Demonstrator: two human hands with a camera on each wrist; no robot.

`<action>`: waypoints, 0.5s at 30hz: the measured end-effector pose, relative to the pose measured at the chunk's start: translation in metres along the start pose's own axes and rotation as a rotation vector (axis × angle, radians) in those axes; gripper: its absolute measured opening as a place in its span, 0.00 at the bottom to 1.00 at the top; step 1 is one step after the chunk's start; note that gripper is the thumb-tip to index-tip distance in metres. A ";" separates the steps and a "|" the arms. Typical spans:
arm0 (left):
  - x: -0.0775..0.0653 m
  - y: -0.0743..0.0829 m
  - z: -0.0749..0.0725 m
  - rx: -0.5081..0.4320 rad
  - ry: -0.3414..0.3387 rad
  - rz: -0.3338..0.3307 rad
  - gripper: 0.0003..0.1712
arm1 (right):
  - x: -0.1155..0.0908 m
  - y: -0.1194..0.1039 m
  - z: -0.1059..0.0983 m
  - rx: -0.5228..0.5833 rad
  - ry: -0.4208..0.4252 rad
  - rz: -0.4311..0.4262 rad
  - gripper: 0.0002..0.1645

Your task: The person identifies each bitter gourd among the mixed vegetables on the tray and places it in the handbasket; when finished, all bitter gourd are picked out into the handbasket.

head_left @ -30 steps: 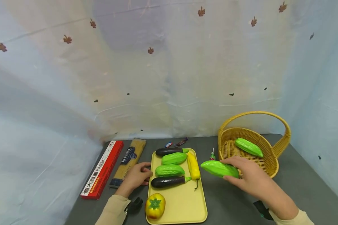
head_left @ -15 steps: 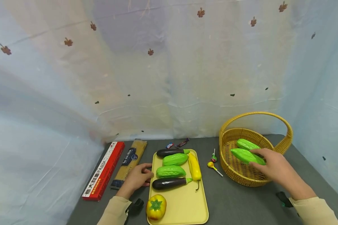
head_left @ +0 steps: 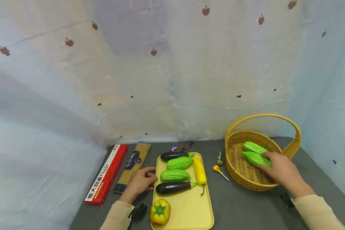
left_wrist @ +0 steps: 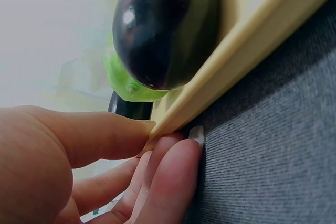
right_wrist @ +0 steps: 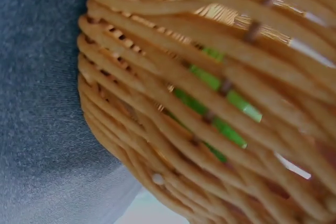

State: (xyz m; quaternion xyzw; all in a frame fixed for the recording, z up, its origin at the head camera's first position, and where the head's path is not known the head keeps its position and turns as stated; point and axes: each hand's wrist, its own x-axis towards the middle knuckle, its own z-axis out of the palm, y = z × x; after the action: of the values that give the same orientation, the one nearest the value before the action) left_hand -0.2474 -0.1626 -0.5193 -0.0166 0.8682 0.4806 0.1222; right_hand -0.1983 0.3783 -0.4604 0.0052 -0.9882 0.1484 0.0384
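Note:
In the head view my right hand (head_left: pixel 284 171) grips a green bitter melon (head_left: pixel 254 158) low inside the wicker basket (head_left: pixel 247 185). Beside it in the basket lies another bitter melon (head_left: pixel 253 147). The right wrist view shows the basket's woven wall (right_wrist: pixel 157 93), with green behind the gaps; the hand there is mostly hidden. My left hand (head_left: pixel 141 183) pinches the left rim of the yellow tray (left_wrist: pixel 236 59) between thumb and fingers. On the tray lie two eggplants (head_left: pixel 173 187), two more bitter melons (head_left: pixel 175 175), a yellow pepper (head_left: pixel 199 171) and a yellow, tomato-like fruit (head_left: pixel 160 212).
A red pasta box (head_left: pixel 106 175) and a pasta packet (head_left: pixel 133 166) lie left of the tray. Two lollipops (head_left: pixel 217 168) sit between tray and basket. Small wrapped candies (head_left: pixel 187 146) lie behind the tray. The basket's handle (head_left: pixel 264 115) arches over its opening.
My right hand has carried the bitter melon rightward from beside the tray into the basket, then lowered it next to the other one. The left hand stays at the tray rim.

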 end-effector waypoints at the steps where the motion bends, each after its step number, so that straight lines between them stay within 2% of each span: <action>1: 0.000 0.000 0.000 0.002 -0.001 0.001 0.30 | 0.001 0.000 0.000 -0.003 0.004 0.001 0.37; 15: 0.001 -0.001 -0.001 0.010 -0.006 -0.003 0.30 | 0.008 0.004 0.004 -0.001 0.014 0.015 0.35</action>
State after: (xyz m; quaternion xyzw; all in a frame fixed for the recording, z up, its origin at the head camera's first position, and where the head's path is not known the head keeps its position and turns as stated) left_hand -0.2485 -0.1637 -0.5196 -0.0157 0.8702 0.4762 0.1257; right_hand -0.2071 0.3811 -0.4650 -0.0033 -0.9880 0.1481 0.0443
